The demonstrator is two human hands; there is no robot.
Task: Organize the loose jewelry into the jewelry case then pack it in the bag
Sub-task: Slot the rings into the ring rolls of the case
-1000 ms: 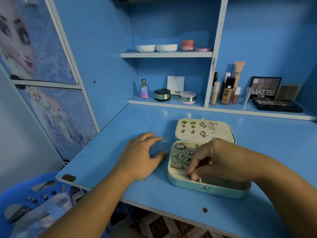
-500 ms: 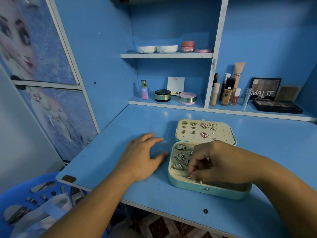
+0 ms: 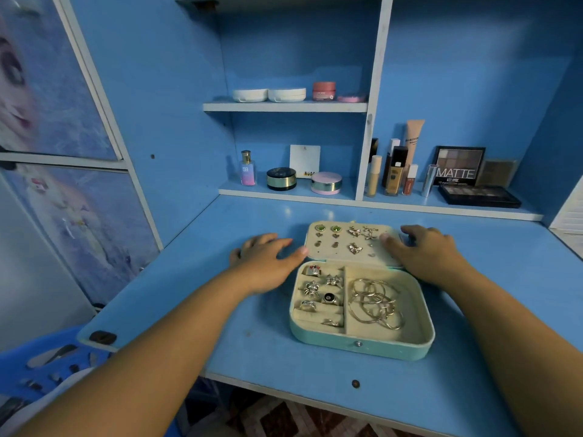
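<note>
Closing step, I reckon: case open on counter, jewelry inside. Left hand flat, empty, thumb touching lid at 9 o'clock; right hand thumb on lid, fingers curled at 3 o'clock, grip unclear. Next: swing lid toward 6 o'clock, snap it closed, then pack.

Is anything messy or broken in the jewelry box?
Nothing looks broken. The thin bangles in the right compartment of the jewelry case lie in a jumbled, overlapping heap, while the rings sit neatly in their slots and the earrings are pinned on the lid.
</note>
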